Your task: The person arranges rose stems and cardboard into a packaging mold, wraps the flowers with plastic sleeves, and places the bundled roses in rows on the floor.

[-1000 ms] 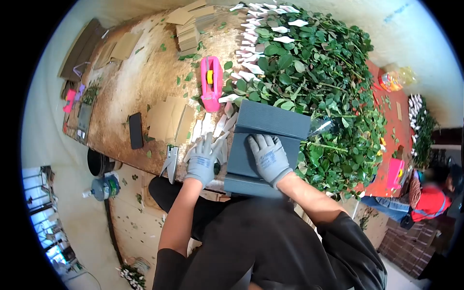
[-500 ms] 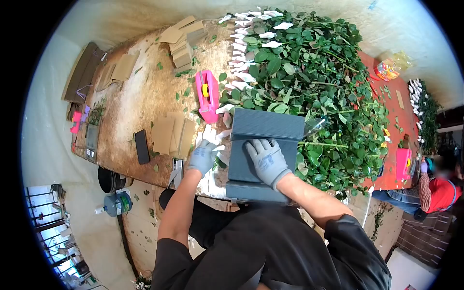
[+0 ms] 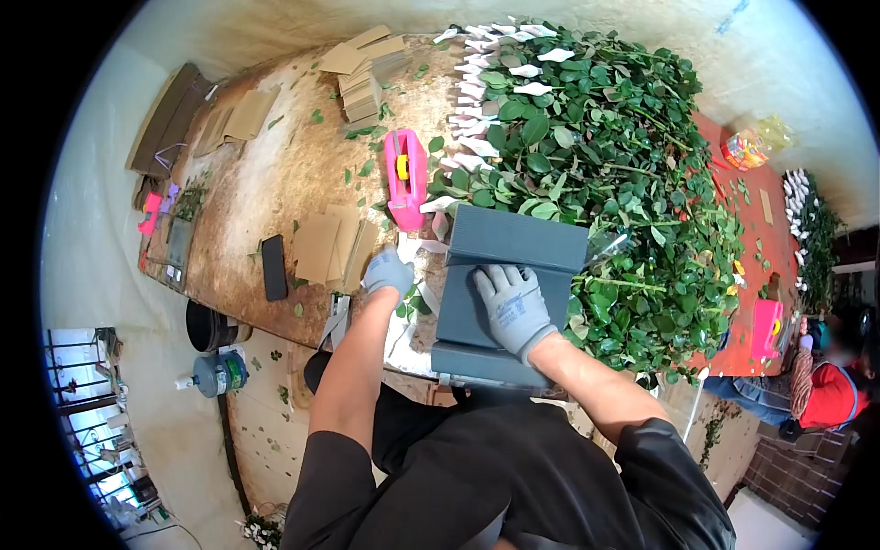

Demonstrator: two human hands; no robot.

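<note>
My right hand (image 3: 515,310), in a grey glove, lies flat with fingers spread on a dark grey padded stand (image 3: 467,307) that has a raised fold at its far side. My left hand (image 3: 389,273), also gloved, is curled beside the stand, over white paper pieces (image 3: 400,341); what its fingers hold, if anything, is hidden. Just beyond it stands a pink tape dispenser (image 3: 405,183) with a yellow core. Leafy green stems (image 3: 587,147) with white-wrapped heads (image 3: 472,119) are piled beyond and to the right of the stand.
Cardboard pieces (image 3: 323,247) and a black phone (image 3: 274,268) lie left of my left hand. More cardboard (image 3: 360,96) is stacked farther back. Another pink dispenser (image 3: 766,328) sits on the red surface (image 3: 733,229) at right, near a person in red (image 3: 830,399).
My left hand has drawn into a more closed shape over the white papers. My right hand stays on the stand. The whole view has shifted slightly.
</note>
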